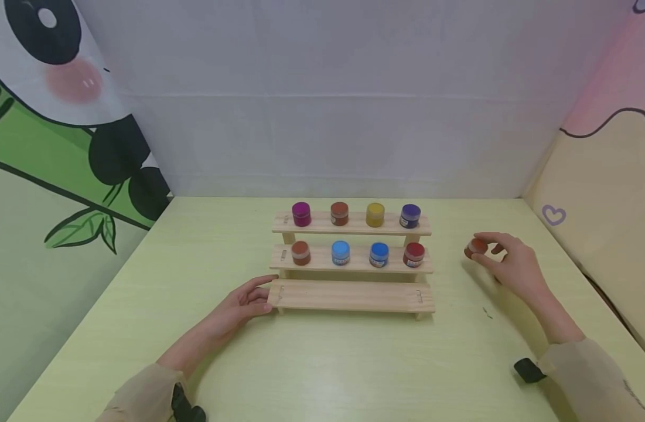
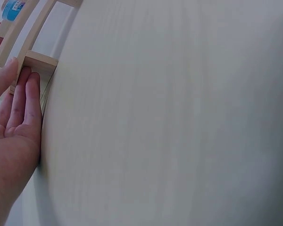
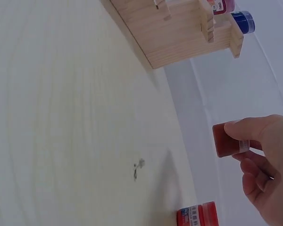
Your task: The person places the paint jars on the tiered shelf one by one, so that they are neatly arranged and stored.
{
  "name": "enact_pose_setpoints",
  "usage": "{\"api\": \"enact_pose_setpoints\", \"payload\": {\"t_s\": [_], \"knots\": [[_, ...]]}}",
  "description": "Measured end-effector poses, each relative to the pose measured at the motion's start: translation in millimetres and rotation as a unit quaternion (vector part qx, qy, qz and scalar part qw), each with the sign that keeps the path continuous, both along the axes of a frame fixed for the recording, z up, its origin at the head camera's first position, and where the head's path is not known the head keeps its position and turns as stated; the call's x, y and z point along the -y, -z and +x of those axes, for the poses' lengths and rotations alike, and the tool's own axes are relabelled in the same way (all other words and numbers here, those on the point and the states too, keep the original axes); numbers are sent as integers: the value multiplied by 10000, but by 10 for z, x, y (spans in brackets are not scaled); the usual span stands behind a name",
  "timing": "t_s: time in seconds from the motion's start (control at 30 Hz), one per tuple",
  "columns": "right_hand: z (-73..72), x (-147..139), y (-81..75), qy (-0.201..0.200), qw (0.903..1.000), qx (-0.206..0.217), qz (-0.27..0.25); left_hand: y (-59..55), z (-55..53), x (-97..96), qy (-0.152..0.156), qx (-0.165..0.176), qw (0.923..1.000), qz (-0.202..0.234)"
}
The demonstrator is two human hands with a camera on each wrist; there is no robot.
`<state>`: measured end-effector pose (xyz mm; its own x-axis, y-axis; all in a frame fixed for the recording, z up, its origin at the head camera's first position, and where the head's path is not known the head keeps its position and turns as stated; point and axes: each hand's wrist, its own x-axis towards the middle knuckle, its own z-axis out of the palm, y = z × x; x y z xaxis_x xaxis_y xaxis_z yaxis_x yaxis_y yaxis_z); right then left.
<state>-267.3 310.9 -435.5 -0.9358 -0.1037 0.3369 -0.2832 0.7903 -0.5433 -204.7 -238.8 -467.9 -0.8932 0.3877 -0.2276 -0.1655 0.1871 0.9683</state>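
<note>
My right hand point(image 1: 514, 264) pinches a small reddish-brown paint jar point(image 1: 476, 248) between thumb and fingers, in the air to the right of a three-tier wooden rack point(image 1: 354, 295). The right wrist view shows that jar point(image 3: 225, 141) tilted in the grip. At the rack's left end, my left hand point(image 1: 243, 303) holds the lowest shelf, thumb at the front and fingers behind. In the left wrist view, the fingers point(image 2: 26, 101) reach under the shelf, against its support. Paint jars stand on the upper two shelves, among them a magenta jar point(image 1: 301, 214) and a light blue jar point(image 1: 340, 253).
A red paint jar point(image 3: 198, 215) is on the table below the right hand in the right wrist view. A small green mark point(image 1: 487, 313) shows on the pale table point(image 1: 343, 369). Behind stands a white cloth wall point(image 1: 348, 140); printed panels flank both sides.
</note>
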Motion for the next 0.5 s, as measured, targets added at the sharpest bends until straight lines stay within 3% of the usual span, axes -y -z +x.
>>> {"api": "enact_pose_setpoints", "payload": {"t_s": [0.23, 0.5], "knots": [[84, 118, -150, 159, 9989, -386, -188, 3, -6, 0, -28, 25, 10000, -43], [213, 261, -363, 241, 9976, -547, -351, 23, -18, 7, -1, 19, 10000, 64]]}}
